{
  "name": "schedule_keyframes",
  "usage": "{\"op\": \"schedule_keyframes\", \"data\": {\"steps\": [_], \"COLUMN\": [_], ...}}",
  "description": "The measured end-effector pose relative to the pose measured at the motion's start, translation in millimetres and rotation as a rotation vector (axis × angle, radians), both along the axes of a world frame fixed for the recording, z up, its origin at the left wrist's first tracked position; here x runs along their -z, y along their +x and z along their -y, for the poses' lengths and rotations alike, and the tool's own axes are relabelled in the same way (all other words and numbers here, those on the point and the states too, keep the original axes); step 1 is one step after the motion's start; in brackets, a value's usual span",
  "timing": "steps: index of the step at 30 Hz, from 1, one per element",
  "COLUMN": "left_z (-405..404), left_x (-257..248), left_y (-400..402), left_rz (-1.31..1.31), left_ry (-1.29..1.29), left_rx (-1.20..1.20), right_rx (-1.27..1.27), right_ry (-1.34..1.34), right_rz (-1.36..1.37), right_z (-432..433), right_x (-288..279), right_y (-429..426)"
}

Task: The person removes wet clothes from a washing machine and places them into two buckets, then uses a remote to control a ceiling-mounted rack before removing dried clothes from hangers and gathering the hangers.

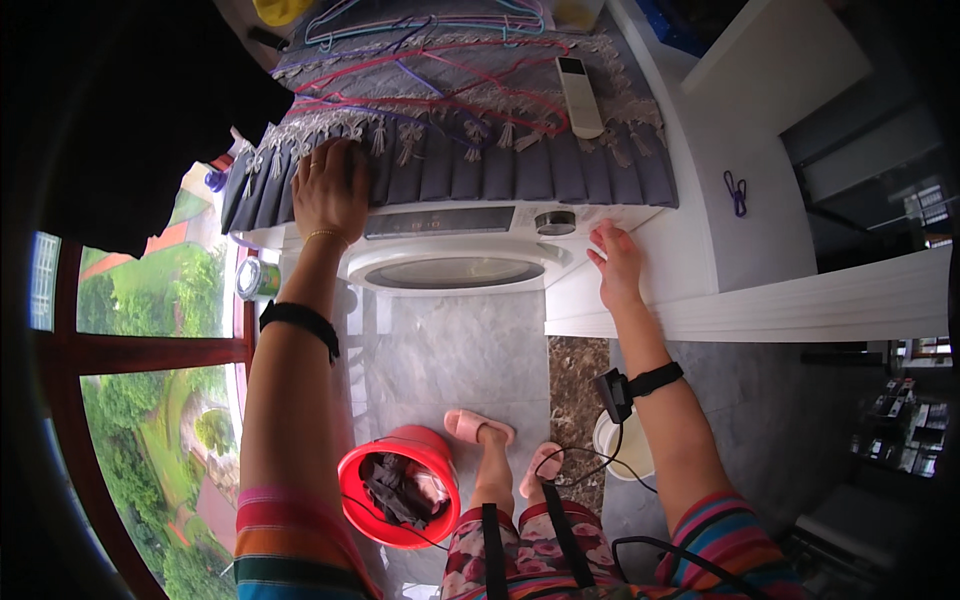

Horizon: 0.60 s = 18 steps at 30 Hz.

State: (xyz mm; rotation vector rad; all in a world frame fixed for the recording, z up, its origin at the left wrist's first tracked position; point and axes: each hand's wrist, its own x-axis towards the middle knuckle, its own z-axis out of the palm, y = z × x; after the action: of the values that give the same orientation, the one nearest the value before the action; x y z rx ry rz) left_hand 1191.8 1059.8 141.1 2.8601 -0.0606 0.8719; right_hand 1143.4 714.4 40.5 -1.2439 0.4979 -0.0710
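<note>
My left hand [332, 185] rests on the left part of the pleated grey cloth cover [480, 176], at the front edge of a white front-loading washing machine [450, 255]. Its fingers lie on the fabric and it appears to hold nothing. To the right of the machine's round dial [555, 223], my right hand [618, 262] is near the front panel with its fingers apart and nothing in them. Whether its fingertips touch the panel I cannot tell. Lit digits show on the display [439, 223]. The round door [454, 270] is closed.
Pink [420, 101] and blue hangers [420, 34] and a white remote control [579, 97] lie on the cover. A red bucket [349, 517] with clothes stands on the floor, a white bucket [602, 439] near my right arm. A purple clip [736, 195] lies on the white surface. A cable hangs from my right wrist.
</note>
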Motion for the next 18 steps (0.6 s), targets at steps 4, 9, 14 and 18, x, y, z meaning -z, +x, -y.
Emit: {"op": "schedule_keyframes", "data": {"steps": [4, 9, 14, 18], "left_z": [-1.4, 2.1, -1.6, -1.0], "left_x": [-0.4, -2.5, -4.7, -9.6], "left_y": [-0.2, 0.6, 0.6, 2.4], "left_rz": [0.003, 0.012, 0.024, 0.011], "left_ry": [-0.01, -0.023, -0.011, -0.03], "left_rx": [-0.012, 0.009, 0.008, 0.017], "right_rx": [0.002, -0.014, -0.049, -0.115], "right_ry": [0.003, -0.085, -0.184, -0.303], "right_rz": [0.018, -0.008, -0.071, -0.057], "right_z": [-2.5, 2.1, -1.0, 7.0], "right_x": [2.6, 0.0, -6.9, -1.3], "right_y": [1.5, 0.8, 2.0, -2.2]}}
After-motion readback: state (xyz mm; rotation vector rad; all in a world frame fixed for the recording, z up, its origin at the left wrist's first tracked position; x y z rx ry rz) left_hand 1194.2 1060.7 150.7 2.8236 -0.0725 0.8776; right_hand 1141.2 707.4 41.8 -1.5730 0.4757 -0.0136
